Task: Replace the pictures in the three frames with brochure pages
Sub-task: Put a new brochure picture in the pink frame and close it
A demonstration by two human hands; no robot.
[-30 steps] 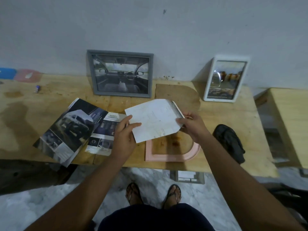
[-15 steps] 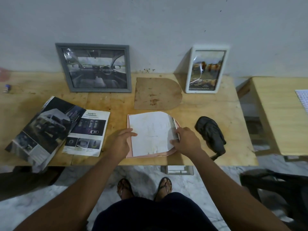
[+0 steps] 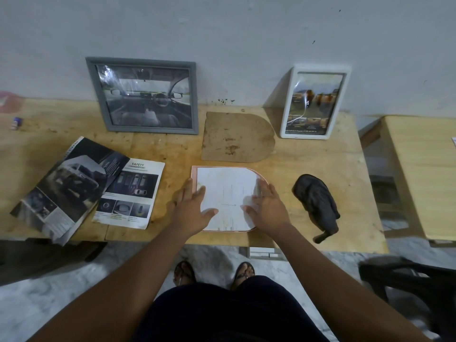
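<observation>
Your left hand (image 3: pixel 191 208) and right hand (image 3: pixel 267 207) lay open, flat on the white sheet (image 3: pixel 228 197) inside the pink frame (image 3: pixel 194 172).

Dark pouch (image 3: pixel 316 203) on wooden table (image 3: pixel 320 154)

the room is dim and flat, the colours muddy. glare streaks the glass of the grey frame (image 3: pixel 145 96) and the white frame (image 3: pixel 314 103) (both throw soft shadows leftward on the wall (image 3: pixel 246 33)). the wide lens bows the table (image 3: pixel 320 164) edges; the corners go soft and grainy.
</observation>
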